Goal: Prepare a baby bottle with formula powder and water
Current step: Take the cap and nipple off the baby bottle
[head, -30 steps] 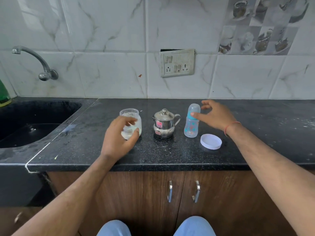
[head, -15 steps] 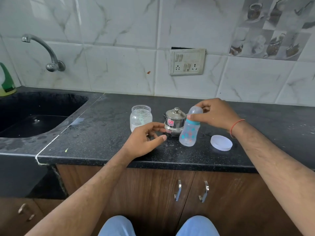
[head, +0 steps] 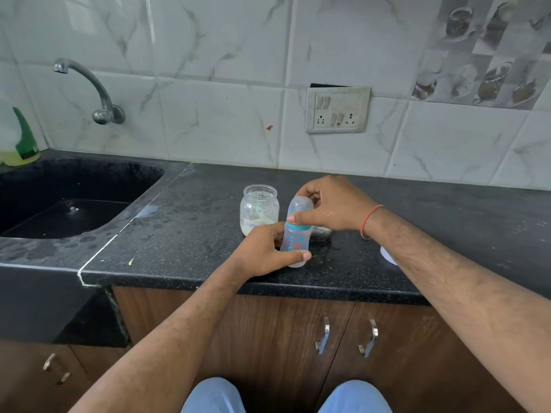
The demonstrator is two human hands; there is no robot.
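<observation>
A clear baby bottle with a teal collar and a domed cap stands near the front of the black counter. My left hand wraps the bottle's lower body. My right hand grips the cap and collar from above. Just behind to the left stands an open glass jar with pale formula powder in its bottom. A small steel pot is mostly hidden behind my right hand.
The jar's white lid lies on the counter to the right, partly covered by my right forearm. A dark sink with a wall tap lies to the left, a green-capped bottle at its far corner. A socket panel is on the tiled wall.
My left hand left the jar and closed around the bottle's body. My right hand took the bottle by its top and brought it nearer the counter's front edge.
</observation>
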